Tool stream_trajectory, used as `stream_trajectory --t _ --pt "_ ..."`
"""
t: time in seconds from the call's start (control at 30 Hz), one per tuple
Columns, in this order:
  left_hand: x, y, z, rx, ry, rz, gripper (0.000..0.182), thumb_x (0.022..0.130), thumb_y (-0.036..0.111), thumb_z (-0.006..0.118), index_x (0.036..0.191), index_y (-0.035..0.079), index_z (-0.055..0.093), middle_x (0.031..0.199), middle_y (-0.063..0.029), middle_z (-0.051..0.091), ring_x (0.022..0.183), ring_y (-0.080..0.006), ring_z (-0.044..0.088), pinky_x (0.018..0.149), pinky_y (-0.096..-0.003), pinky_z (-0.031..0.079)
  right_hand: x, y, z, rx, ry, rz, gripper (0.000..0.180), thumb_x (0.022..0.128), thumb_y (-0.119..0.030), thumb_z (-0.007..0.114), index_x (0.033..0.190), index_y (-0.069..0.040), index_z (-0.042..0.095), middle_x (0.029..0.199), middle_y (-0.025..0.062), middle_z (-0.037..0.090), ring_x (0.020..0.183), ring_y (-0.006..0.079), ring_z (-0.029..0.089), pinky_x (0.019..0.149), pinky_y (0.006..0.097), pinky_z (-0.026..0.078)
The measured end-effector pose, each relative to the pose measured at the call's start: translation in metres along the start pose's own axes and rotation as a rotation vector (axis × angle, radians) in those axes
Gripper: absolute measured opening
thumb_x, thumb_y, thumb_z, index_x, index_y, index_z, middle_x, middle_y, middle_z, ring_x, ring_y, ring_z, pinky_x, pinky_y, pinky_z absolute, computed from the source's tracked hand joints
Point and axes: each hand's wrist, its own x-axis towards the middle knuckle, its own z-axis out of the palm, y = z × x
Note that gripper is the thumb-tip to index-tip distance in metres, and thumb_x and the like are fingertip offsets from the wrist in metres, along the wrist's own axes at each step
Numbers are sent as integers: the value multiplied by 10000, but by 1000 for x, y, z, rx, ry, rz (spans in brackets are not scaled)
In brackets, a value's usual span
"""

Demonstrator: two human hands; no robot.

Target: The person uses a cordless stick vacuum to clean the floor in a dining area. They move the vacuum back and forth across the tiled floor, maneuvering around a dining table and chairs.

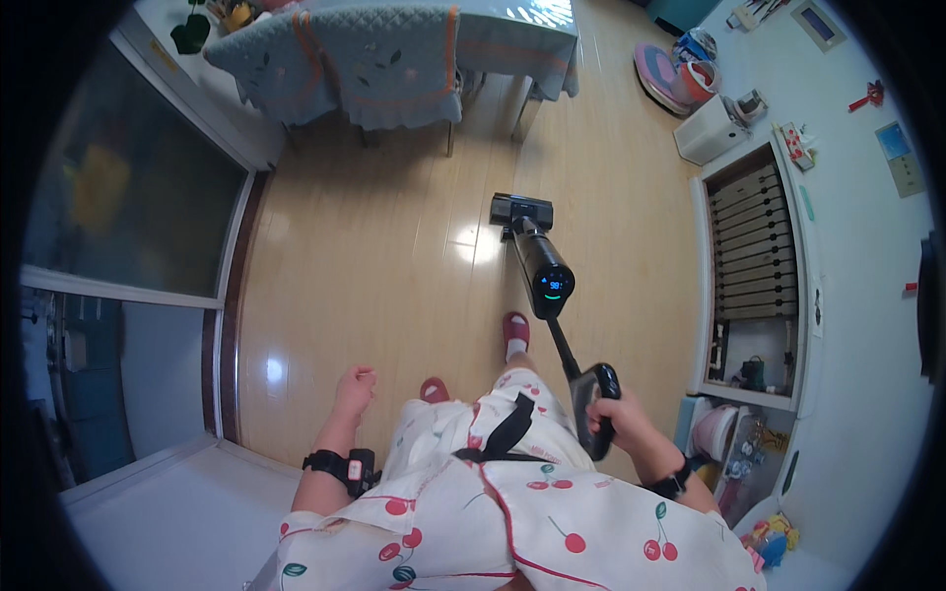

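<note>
My right hand [622, 421] grips the black loop handle [607, 384] of an upright cordless floor washer. Its dark body [542, 258] leans away from me, with a lit round display [553, 282] on top. The wide floor head [522, 211] rests flat on the wood-look floor [355, 258] ahead of my feet. At my left side, my left hand [357, 388] hangs in the air with loosely curled fingers and nothing in it. One red slipper [516, 326] is forward, close to the machine's body; the other slipper [434, 390] is farther back.
Ahead stand a cloth-covered table [510, 44] and covered chairs [399, 66]. On the left is a framed glass sliding door [148, 185]. Along the right wall are a white box-shaped appliance [709, 131], a recessed radiator [754, 244] and a shelf of household items [739, 451].
</note>
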Motion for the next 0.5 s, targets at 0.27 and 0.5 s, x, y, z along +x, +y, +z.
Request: stream_trajectory --t 0.27,0.5 --pt "-1 -51 -49 -90 19 -153 238 815 166 556 1007 25 547 762 -46 555 571 -108 511 484 -237 413 -130 -47 -28 -862 14 251 138 566 -60 635 628 -18 518 530 41 538 461 132 516 443 267 401" --pt "-4 -40 -17 -122 1 -54 238 808 180 559 992 29 558 772 -42 567 609 -121 528 512 -258 430 -113 -108 -58 -1142 -31 248 173 516 -80 657 632 -7 552 532 43 562 466 140 537 449 265 418"
